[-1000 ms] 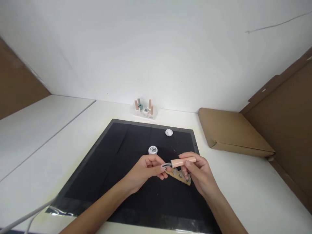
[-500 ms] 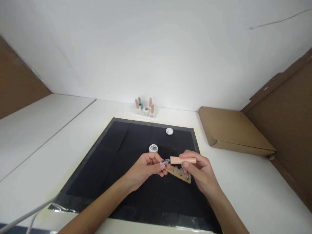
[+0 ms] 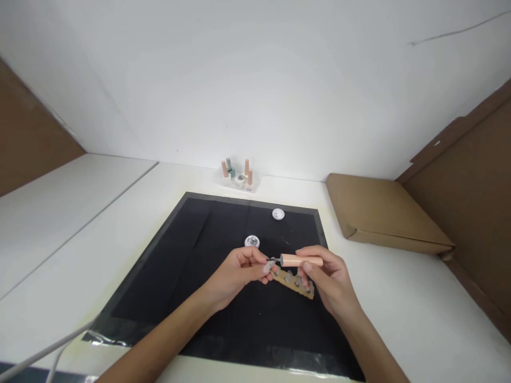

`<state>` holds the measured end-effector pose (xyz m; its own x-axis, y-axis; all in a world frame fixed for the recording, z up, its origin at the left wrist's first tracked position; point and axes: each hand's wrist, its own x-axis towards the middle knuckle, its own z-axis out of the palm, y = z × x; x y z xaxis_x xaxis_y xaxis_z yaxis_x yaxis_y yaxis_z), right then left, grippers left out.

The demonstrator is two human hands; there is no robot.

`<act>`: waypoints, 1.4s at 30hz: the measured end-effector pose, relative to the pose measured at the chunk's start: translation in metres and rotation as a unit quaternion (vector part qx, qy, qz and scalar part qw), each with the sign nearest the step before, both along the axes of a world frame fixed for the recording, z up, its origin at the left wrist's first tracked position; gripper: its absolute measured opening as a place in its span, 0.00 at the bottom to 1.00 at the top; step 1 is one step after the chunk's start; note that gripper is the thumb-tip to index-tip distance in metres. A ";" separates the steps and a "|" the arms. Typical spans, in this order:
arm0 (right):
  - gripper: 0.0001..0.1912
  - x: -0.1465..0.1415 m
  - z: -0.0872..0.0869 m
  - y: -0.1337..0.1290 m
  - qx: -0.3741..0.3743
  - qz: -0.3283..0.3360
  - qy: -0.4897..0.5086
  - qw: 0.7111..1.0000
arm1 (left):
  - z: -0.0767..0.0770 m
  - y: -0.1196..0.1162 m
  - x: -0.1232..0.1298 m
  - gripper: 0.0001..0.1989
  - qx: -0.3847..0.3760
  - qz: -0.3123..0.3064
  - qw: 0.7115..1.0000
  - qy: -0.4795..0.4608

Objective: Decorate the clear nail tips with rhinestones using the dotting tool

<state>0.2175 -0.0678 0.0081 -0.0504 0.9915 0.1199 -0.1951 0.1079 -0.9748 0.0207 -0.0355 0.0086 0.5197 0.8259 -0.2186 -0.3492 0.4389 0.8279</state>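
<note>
Between thumb and fingers, my left hand [image 3: 243, 272] pinches a small clear nail tip [image 3: 269, 266]. My right hand [image 3: 329, 274] grips the pink handle of a brush [image 3: 301, 260], whose dark bristles point left and lie at the nail tip. Below the brush is a tan strip [image 3: 293, 282] bearing several clear nail tips, with fingers of both hands at its ends. Just beyond my left hand sits an open round white pot [image 3: 252, 242] with silvery contents. A white lid [image 3: 278, 214] lies farther back on the black mat [image 3: 223, 234].
At the back, a clear tray [image 3: 229, 184] holds several small bottles with pink or grey caps. A flat cardboard box [image 3: 387, 213] lies at the right, beside a tall brown panel [image 3: 471, 207]. White cables [image 3: 56, 343] run across the lower left.
The brush has turned slightly and shifted a little right, so its dark stem and bristles show more. Both hands stay in nearly the same place.
</note>
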 end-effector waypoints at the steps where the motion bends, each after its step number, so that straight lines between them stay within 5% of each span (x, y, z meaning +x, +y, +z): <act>1: 0.09 0.000 0.000 0.000 -0.008 0.000 -0.003 1.000 | 0.000 0.000 0.000 0.12 0.001 0.001 1.000 0.000; 10: 0.10 -0.005 0.004 0.002 -0.011 -0.020 -0.020 1.000 | 0.005 0.000 0.001 0.14 -0.005 0.022 1.000 -0.005; 21: 0.03 -0.002 0.009 0.002 0.083 -0.016 -0.084 0.993 | 0.004 0.000 0.002 0.15 -0.006 0.060 0.998 -0.004; 42: 0.12 0.001 0.010 0.001 0.193 -0.015 -0.147 0.970 | 0.004 0.001 0.001 0.11 -0.012 0.083 0.996 -0.023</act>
